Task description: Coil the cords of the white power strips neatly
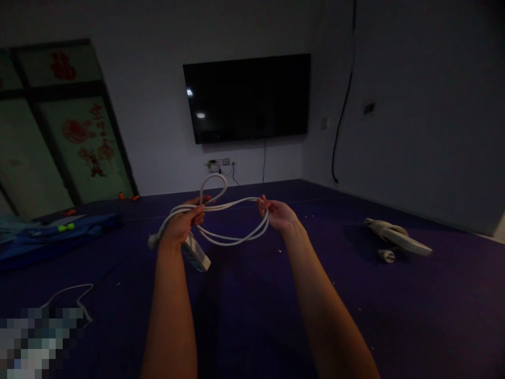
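A white power cord hangs in loose loops between my two hands, above the dark floor. My left hand is closed around several strands of it, and one small loop stands up above the thumb. Below that hand hangs a white power strip, tilted, its upper end hidden behind the hand. A frayed-looking pale end of the bundle, too blurred to name surely, sticks out at the left of the wrist. My right hand pinches the far bend of the loops between thumb and fingers.
On the purple floor at the right lies another white power strip with its cord bundled and plug beside it. Blue cloth lies at the left, and a thin white cable nearer. A television hangs on the wall.
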Demonstrator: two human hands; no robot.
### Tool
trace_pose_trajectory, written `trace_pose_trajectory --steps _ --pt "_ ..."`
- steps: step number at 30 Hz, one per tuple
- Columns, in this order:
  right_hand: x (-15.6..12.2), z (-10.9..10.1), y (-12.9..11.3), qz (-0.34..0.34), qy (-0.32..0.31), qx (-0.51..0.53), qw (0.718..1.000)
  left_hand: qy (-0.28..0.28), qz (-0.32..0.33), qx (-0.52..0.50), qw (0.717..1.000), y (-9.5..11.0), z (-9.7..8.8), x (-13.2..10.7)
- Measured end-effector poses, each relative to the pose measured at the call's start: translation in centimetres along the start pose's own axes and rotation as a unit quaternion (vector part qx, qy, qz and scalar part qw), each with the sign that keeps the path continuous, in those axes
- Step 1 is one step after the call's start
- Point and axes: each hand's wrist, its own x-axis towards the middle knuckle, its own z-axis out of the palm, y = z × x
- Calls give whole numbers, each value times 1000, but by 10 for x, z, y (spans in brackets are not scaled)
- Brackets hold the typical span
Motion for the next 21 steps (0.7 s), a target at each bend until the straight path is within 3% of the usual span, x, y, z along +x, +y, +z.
trace_pose_trajectory --steps 4,7,10,13,18,21 --pt "-11 17 0 -89 -34 59 994 -5 -7 113 994 -5 1 3" --pt "-14 28 5 -147 -59 1 987 -9 6 157 988 -4 7 3" --pt "-12 33 9 -208 -13 -76 975 -11 -14 131 991 1 16 1" --pt "-12 38 11 -256 18 -134 957 -22 -78 81 993 7 27 -2" --pt "-19 51 11 -263 -19 -215 941 -73 -126 63 987 13 42 -6" --pt "-22 53 11 -239 -23 -272 932 -85 -110 82 987 15 45 -6"
